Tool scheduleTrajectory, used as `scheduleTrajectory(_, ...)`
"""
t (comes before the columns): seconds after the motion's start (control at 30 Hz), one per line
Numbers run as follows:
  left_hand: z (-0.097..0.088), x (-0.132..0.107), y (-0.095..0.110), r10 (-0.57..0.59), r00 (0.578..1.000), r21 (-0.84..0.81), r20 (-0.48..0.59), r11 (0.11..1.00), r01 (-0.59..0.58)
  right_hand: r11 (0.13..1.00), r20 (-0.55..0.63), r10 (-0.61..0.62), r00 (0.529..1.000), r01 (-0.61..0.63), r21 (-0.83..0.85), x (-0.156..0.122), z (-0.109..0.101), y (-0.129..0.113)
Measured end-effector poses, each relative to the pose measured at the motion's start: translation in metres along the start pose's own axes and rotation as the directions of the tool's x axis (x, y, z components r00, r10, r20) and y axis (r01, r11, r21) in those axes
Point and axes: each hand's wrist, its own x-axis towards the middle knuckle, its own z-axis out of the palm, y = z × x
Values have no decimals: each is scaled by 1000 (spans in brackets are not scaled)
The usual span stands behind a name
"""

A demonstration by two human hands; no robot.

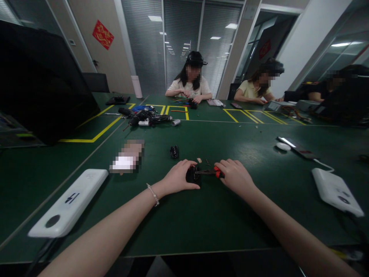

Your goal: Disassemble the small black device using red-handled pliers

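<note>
My left hand (pixel 178 177) is closed around a small black part (pixel 190 176), its thumb and fingers on opposite sides of it. In my right hand (pixel 236 175) are needle-nose pliers (pixel 210 172) with red handles. Their jaws point left and reach the black part; whether they grip anything on it is too small to tell. Just beyond my hands lie a small pale scrap (pixel 199 160) and some thin dark pieces (pixel 207 162). A coiled black bundle (pixel 173 151) rests a little farther off to the left.
A white power bank (pixel 70 204) and a blurred-out phone (pixel 128 156) lie to the left. Another white power bank (pixel 337 190) is cabled to a phone (pixel 298 148) at right. Tangled cables (pixel 147 115) sit farther back. Beyond the green table (pixel 225 227), several people (pixel 188 82) are seated.
</note>
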Motion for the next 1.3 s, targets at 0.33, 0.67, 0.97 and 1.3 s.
scheduleTrajectory(0.33, 0, 0, -1, 1, 1000, 16, 0, 1000, -1, 1000, 5, 4, 1000, -4, -5, -1, 3, 0)
scheduleTrajectory(0.67, 0, 0, 1, 10, 1000, 16, 1, 1000, -10, 999, -4, -7, 1000, 6, -35, -1, -2, -2)
scheduleTrajectory(0.97, -1, -1, 1, -6, 1000, 12, 15, 1000, 6, 1000, 11, -4, 1000, 5, -29, 0, -1, -1)
scheduleTrajectory(1.3, 0, 0, 1, 6, 1000, 21, 0, 1000, -6, 1000, 3, 9, 1000, -9, 1, 0, 2, 0)
